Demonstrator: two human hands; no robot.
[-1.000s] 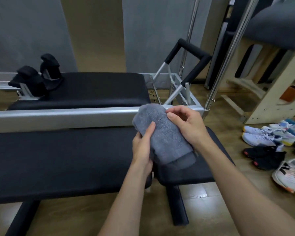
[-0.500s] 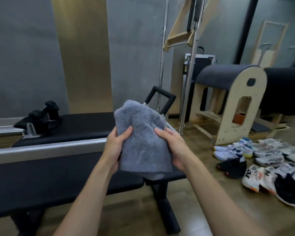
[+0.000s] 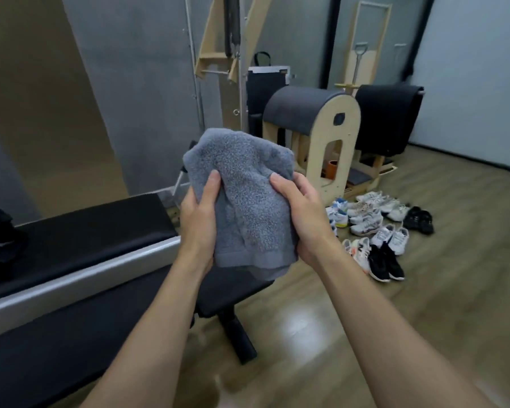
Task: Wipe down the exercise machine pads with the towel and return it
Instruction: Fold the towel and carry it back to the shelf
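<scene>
Both forearms reach up from the bottom edge and meet on the towel point(image 3: 245, 184). The left grip point(image 3: 198, 225) holds its left edge: the thumb lies flat up the front face, and the fingers are wrapped behind the cloth, out of sight. The right grip point(image 3: 301, 219) holds the right edge in the same manner, thumb pressed on the front and fingers curled round the back. Each grip is narrow, shut upon the thickness of the cloth.

The towel is grey terry, folded into a thick, roughly oblong bundle that stands upright between the two grips. It is clear of every surface, with a hemmed edge and a loose under-layer hanging just below the wrists.

Directly beneath the grips is a small black pad point(image 3: 233, 293) on a dark post point(image 3: 239, 340). Left of and below them lies the long near pad point(image 3: 56, 334). Beyond it are a silver rail point(image 3: 86, 278) and then the far pad point(image 3: 95, 231).

Right of the grips, on the wooden floor point(image 3: 365, 334), lies a cluster of shoes point(image 3: 374, 228). Farther off, behind the towel's right side, stands a wood-sided barrel point(image 3: 315, 128) with a grey padded top.
</scene>
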